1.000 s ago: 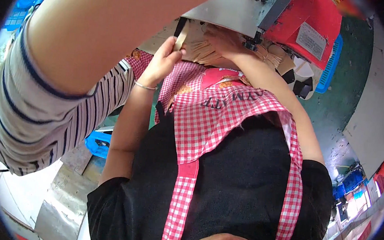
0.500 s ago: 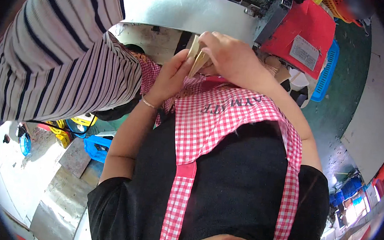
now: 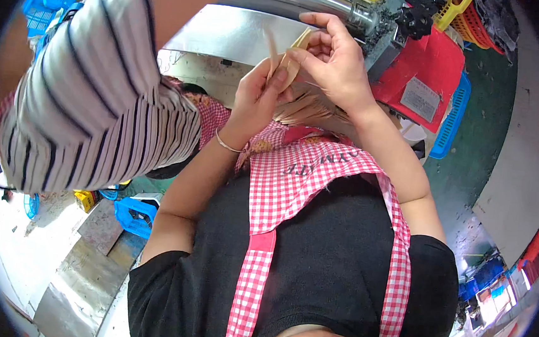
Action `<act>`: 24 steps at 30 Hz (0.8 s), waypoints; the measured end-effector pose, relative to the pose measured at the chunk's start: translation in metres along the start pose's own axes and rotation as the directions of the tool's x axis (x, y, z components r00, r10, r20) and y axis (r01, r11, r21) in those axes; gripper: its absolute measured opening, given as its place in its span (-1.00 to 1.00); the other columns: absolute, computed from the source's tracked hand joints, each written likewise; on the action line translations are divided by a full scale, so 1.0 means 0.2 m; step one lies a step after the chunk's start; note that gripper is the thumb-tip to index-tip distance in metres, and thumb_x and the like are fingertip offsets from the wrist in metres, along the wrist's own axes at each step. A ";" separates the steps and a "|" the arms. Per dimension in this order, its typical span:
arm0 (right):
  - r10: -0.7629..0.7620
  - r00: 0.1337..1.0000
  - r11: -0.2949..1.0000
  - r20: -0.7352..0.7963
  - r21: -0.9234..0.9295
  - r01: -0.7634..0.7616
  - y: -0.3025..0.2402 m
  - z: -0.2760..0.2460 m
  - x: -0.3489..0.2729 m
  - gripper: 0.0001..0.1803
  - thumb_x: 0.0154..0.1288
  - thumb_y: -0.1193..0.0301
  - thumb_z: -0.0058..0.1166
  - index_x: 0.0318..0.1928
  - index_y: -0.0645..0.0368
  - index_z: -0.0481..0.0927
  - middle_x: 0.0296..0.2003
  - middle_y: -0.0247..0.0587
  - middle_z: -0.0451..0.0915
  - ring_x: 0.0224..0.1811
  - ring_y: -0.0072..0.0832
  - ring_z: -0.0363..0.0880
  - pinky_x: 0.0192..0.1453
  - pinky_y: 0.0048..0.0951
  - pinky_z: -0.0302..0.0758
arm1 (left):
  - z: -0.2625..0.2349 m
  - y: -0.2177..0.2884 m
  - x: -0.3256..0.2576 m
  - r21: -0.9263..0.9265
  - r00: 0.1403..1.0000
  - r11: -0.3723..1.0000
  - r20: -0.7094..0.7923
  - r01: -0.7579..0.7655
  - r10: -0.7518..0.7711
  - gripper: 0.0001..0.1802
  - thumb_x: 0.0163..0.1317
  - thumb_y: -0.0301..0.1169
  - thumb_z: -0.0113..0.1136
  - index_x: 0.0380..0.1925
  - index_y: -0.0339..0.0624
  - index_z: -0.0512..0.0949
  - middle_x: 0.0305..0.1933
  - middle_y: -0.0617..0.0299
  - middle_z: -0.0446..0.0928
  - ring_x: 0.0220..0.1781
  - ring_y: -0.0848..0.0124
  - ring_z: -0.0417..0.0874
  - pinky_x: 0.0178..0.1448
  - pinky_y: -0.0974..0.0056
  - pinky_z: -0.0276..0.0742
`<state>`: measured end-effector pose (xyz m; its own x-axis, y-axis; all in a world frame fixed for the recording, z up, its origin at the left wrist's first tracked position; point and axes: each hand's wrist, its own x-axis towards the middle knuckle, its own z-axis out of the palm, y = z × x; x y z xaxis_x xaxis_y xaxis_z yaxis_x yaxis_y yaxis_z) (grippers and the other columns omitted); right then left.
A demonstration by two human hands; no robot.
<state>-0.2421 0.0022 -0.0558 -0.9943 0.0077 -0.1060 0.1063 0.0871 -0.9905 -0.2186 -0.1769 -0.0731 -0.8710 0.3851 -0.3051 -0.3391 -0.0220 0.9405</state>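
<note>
Metal plate: big shiny one (image 3: pixel 242 33), stretched along the far edge of the worktop (image 3: pixel 204 68).
Pile: fanned tan strips (image 3: pixel 315 105) by the worktop's near edge, close to the apron (image 3: pixel 293 189).
Left hand (image 3: pixel 259 98): thumb and fingers clamped on the lower part of the tan pieces; imo keep that pinch firm and steady.
Right hand (image 3: pixel 341 63): thumb and fingers pinched on the upper end; I'd go gently here, thin stuff probably bends or slips easily.
Tan pieces (image 3: pixel 292 71): between both hands, poking past the left fingertips, just left of the right palm. One's blurred, can't tell how many.
</note>
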 end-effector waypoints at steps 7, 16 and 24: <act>-0.177 0.984 0.838 -0.018 -0.528 0.142 -0.09 -0.01 0.13 -0.42 0.19 0.43 0.30 0.22 0.22 0.47 -0.20 -0.01 0.68 -0.18 -0.05 0.70 -0.08 -0.23 0.65 | -0.05 0.08 0.11 -0.222 0.956 0.931 0.041 0.291 -0.290 -0.76 0.55 -0.33 0.02 -0.02 -0.29 0.52 -0.22 0.24 0.66 -0.39 0.63 0.52 -0.31 0.52 0.39; 0.071 0.961 0.627 0.267 -0.761 0.166 -0.17 0.03 0.69 -0.51 0.55 0.11 -0.24 0.09 0.23 0.58 0.05 0.25 0.61 0.15 0.04 0.58 0.24 -0.01 0.47 | -0.12 0.18 0.28 -0.424 0.896 0.791 0.162 0.442 -0.413 -0.77 0.56 -0.42 -0.06 0.02 -0.36 0.48 -0.30 0.20 0.58 -0.50 0.61 0.46 -0.44 0.56 0.39; 0.118 0.892 0.550 0.437 -0.777 0.308 0.18 -0.08 0.93 -0.61 0.40 0.20 -0.08 -0.24 0.25 0.70 -0.15 0.22 0.69 -0.02 0.06 0.66 0.07 -0.05 0.55 | -0.15 0.15 0.42 -0.446 0.937 0.825 0.132 0.346 -0.322 -0.71 0.60 -0.38 -0.13 0.11 -0.36 0.43 -0.31 0.25 0.48 -0.45 0.60 0.41 -0.45 0.52 0.32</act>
<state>-0.4242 0.0231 -0.1097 -0.8735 -0.4179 -0.2498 -0.2486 0.8240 -0.5091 -0.3118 -0.1732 -0.0754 -0.6604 0.4898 -0.5692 -0.7401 -0.2967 0.6034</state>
